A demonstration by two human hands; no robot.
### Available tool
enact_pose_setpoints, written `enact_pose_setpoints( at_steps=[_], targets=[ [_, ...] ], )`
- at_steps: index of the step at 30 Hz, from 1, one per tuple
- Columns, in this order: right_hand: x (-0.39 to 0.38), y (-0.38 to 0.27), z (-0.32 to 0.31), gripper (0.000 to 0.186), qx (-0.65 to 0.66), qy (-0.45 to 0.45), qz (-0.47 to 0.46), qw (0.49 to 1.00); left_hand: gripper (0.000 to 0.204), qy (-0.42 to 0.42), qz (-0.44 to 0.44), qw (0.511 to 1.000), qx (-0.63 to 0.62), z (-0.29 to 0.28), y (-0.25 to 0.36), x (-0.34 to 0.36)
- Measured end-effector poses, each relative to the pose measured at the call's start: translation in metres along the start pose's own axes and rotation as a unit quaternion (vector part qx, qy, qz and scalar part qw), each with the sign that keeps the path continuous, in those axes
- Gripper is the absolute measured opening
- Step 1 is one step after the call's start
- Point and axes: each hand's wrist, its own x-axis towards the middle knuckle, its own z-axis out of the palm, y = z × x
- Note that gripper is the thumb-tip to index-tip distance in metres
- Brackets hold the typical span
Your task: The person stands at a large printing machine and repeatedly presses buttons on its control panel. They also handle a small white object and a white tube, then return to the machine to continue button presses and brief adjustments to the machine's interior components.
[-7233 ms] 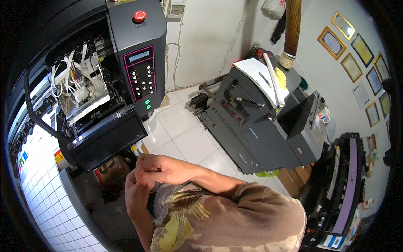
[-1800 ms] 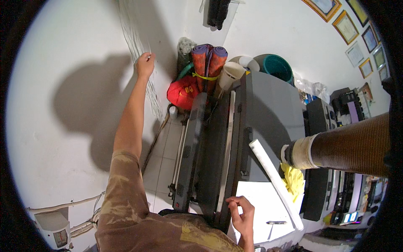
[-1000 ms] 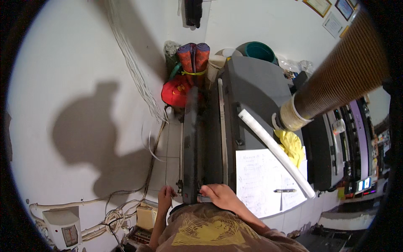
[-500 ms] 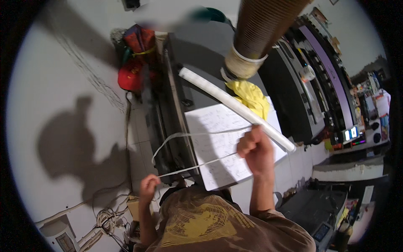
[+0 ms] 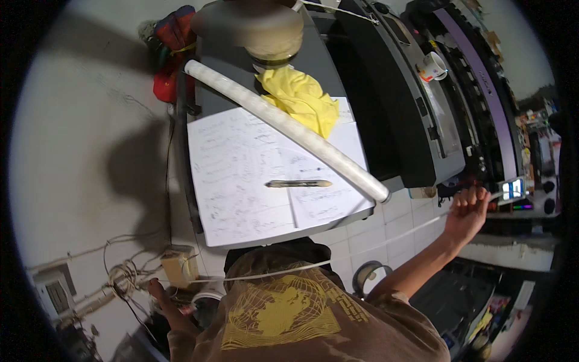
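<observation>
White strip [image 5: 301, 268] strung between both hands, crossing in front of the shirt [image 5: 286, 311], on the body side of the papers [image 5: 232, 175]. The right fingers [image 5: 464, 198] are curled tight around it, with a short tail sticking out past them; the left fingers [image 5: 155, 283] look pinched on the other end, but small and dim, exact grip can't be told. To do this stretch well: grip both ends firmly, pull evenly, take up the slight sag without jerking, and hold the span clear of the box [image 5: 179, 269] just beside the left fingers. Long axis runs crosswise, low at the left fingers, rising to the right fingers, bowing a little between; tail points outward to the right, away from the body. Twist along it: can't tell. Left of the right fingers and farther from the body, a white roll [image 5: 283, 128] lies slantwise over the papers, pen [image 5: 298, 183] and yellow cloth [image 5: 301, 99] on either side of it.
</observation>
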Motion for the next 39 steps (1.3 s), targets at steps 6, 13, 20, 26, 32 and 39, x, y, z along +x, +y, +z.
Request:
enact_pose_setpoints(
  at_steps=[6,13,20,26,32,39],
  targets=[
    [0.071,-0.029,-0.096,0.044,-0.170,0.062,-0.153,0.971,0.027,-0.111,-0.156,0.981,0.039,0.013,-0.061,-0.113],
    [0.032,0.002,-0.134,0.040,-0.505,-0.321,0.075,0.798,0.033,-0.390,0.320,0.846,0.172,0.105,0.156,-0.282],
    [-0.012,0.033,-0.143,0.030,-0.441,-0.435,0.201,0.759,0.041,-0.743,0.260,0.592,-0.175,0.114,0.475,-0.541],
    [-0.015,0.063,-0.136,0.024,-0.424,-0.431,0.162,0.780,0.060,-0.724,0.155,0.582,-0.337,0.135,0.566,-0.632],
    [0.013,0.041,-0.173,0.021,-0.370,-0.428,0.296,0.769,0.064,-0.652,0.020,0.603,-0.460,0.159,0.569,-0.628],
    [0.023,0.026,-0.172,0.023,-0.341,-0.444,0.318,0.766,0.076,-0.710,0.040,0.567,-0.416,0.157,0.563,-0.655]
  ],
)
